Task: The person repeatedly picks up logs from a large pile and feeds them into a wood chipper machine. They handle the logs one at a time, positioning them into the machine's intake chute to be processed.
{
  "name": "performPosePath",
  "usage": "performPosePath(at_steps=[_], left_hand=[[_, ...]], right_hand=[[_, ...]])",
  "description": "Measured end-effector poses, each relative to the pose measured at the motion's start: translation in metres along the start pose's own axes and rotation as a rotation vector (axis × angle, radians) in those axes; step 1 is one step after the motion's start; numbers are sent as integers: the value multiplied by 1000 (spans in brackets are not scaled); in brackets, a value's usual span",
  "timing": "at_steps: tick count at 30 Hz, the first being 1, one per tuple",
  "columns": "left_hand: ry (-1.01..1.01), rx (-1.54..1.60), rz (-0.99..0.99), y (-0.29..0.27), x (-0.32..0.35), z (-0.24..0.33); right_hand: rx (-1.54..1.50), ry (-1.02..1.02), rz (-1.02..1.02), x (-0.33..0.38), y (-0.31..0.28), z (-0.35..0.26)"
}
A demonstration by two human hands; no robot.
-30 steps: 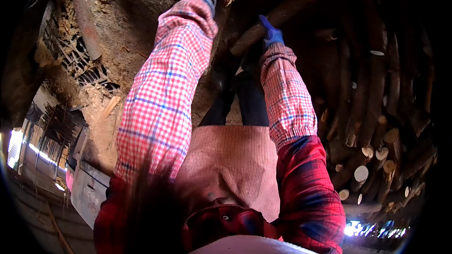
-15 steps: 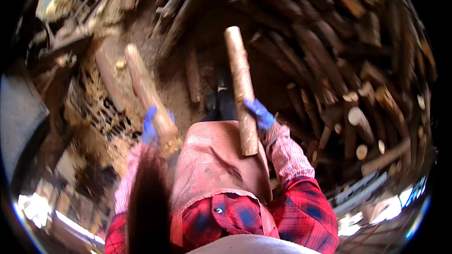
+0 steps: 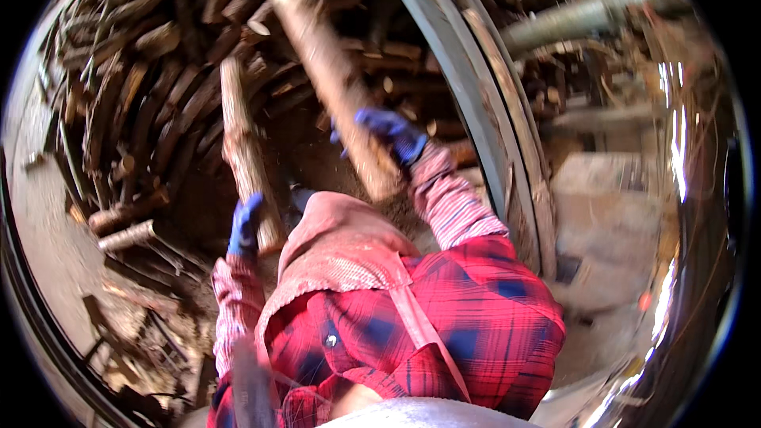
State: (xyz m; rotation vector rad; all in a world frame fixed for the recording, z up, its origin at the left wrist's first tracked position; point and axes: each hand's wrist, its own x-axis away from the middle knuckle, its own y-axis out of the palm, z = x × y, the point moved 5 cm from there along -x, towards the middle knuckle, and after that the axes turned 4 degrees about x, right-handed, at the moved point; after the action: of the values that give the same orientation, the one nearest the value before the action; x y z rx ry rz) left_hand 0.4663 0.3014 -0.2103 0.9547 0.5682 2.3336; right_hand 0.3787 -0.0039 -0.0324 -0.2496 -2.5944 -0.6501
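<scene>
Head view looks down over a red plaid shirt [image 3: 476, 309] and a pinkish apron [image 3: 341, 246] at the lower middle of the picture. Just beyond the apron, the left hand [image 3: 244, 223], in a blue glove, is wrapped around the near end of a slim log [image 3: 246, 143] that stands nearly upright and leans slightly left. The right hand [image 3: 392, 133], also in a blue glove, is closed around a thicker log [image 3: 333, 71], gripping it near its lower end; this log tilts up and to the left, its cut top end close to the upper edge of the picture, and it is blurred. The two hands are well apart, each clamped on its own log. To the right of the thicker log a curved grey metal rim [image 3: 476, 87] sweeps from the top down past the right sleeve. Farther off, behind both logs, a dense stack of firewood [image 3: 143, 79] fills the upper left, many sticks lying side by side on the dirt floor [image 3: 47, 222].
</scene>
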Motion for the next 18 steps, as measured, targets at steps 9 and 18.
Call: performPosePath(at_steps=[9, 18], left_hand=[[46, -134, -407, 166, -76, 77], [-320, -72, -318, 144, -82, -6]], right_hand=[[493, -1137, 1138, 231, -119, -150], [-95, -494, 1394, 291, -248, -30]])
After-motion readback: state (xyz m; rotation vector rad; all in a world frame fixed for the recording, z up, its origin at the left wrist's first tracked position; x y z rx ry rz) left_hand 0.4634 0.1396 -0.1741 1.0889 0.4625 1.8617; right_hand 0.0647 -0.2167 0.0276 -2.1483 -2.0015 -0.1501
